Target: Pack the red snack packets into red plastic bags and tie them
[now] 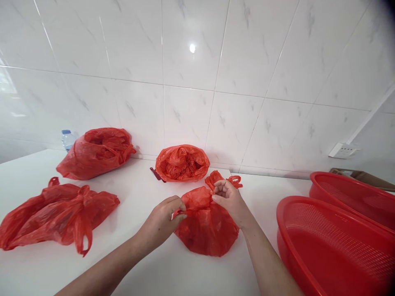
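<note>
A red plastic bag [210, 234] lies in front of me on the white table, its mouth pulled up between my two hands. On its left side, my left hand [168, 216] pinches a gathered edge between thumb and fingers. My right hand [228, 197] has curled fingers at the upper right edge, thumb and forefinger closed on the plastic. Dark shapes show faintly through the bag; I cannot make out what is inside. Just behind my right hand lies a crumpled piece of red plastic [212, 178] with a looped handle [235, 181].
A red bag stuffed with crumpled red plastic [183, 164] stands by the wall, a dark red knife-like tool [156, 174] beside it. Further left are a full red bag [92, 158], a knotted red bag [61, 213] and a bottle [67, 139]. Red perforated baskets [288, 205] stand right.
</note>
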The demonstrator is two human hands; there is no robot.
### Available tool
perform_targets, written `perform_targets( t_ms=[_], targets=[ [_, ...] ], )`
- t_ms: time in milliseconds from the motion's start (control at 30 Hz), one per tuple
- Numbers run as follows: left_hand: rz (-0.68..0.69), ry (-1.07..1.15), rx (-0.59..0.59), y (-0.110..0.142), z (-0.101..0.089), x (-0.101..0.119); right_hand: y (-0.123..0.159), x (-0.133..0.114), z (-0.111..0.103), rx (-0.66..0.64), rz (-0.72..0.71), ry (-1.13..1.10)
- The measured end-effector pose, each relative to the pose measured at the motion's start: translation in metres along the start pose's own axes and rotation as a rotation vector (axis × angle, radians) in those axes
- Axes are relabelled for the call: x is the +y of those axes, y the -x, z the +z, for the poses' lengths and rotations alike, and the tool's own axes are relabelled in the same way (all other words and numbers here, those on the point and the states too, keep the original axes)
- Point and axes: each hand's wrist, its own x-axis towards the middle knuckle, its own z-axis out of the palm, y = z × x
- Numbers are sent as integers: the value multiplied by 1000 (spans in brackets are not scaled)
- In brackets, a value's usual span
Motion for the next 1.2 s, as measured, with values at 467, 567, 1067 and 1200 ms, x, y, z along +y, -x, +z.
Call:
perform_targets(
  t_ms=[467,567,1067,1200],
  targets=[
    [400,-290,-190,18,12,-6,-17,75,-30,438,-99,518],
    [353,-263,-208,25,4,-5,-18,86,-36,473,-32,478],
    [14,35,-172,20,-19,15,-6,91,-52,357,188,66],
    [28,50,-182,0,10,22,-1,82,-44,279,208,89]
  ],
)
